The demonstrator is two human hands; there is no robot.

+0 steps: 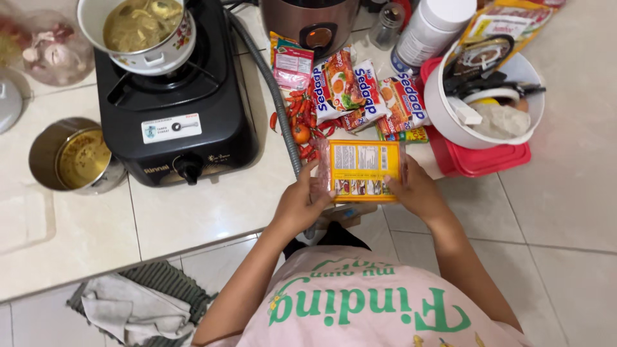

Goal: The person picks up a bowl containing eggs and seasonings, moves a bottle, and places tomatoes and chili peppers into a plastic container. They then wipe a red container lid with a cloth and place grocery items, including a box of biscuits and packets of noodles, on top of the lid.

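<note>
Both hands grip a yellow noodle packet (363, 171) at frame centre, left hand (301, 204) on one short edge, right hand (416, 190) on the other, above the tiled counter (212, 212). Just beyond lie red chillies (301, 122) and more noodle packets (366, 96). At upper left, a pot of broth (138, 29) sits on the black gas stove (173, 103); plastic straying near that burner could melt.

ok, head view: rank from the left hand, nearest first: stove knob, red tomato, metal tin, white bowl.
From the left hand:
1. Red tomato, just beyond the fingers among the chillies.
2. Stove knob, to the left, on the black stove's front.
3. White bowl, across to the right, on the red lid.
4. Metal tin, far left, beside the stove.
</note>
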